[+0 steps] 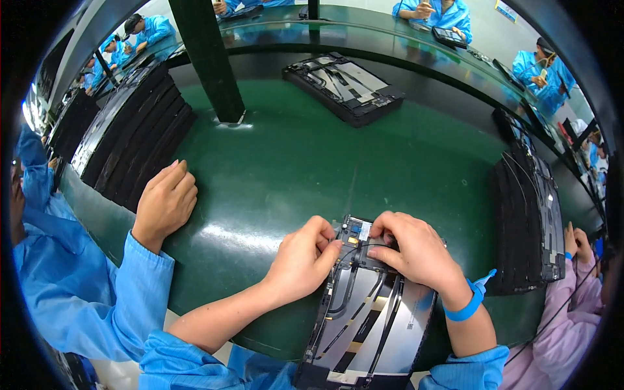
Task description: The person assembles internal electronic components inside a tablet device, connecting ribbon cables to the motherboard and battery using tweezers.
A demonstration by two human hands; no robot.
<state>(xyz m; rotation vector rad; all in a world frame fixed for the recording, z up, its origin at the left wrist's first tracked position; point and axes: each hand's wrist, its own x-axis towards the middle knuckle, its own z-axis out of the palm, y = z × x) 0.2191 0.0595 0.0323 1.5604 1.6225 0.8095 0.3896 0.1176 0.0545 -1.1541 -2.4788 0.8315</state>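
Note:
An opened flat device panel [383, 318], silver inside with black cables and a small circuit board at its far end, lies on the green table [292, 162] in front of me. My left hand [302, 257] pinches at the left side of the board's top edge, fingers curled on a thin cable. My right hand [416, 250], with a blue strap on its wrist, presses down on the same far end, fingers bent over the board.
A neighbour's fist [166, 201] in a blue sleeve rests on the table at my left, beside a row of black panels [130, 136]. Another stack [530, 221] stands at right. A further opened panel [344, 84] lies beyond, behind a dark post [208, 58].

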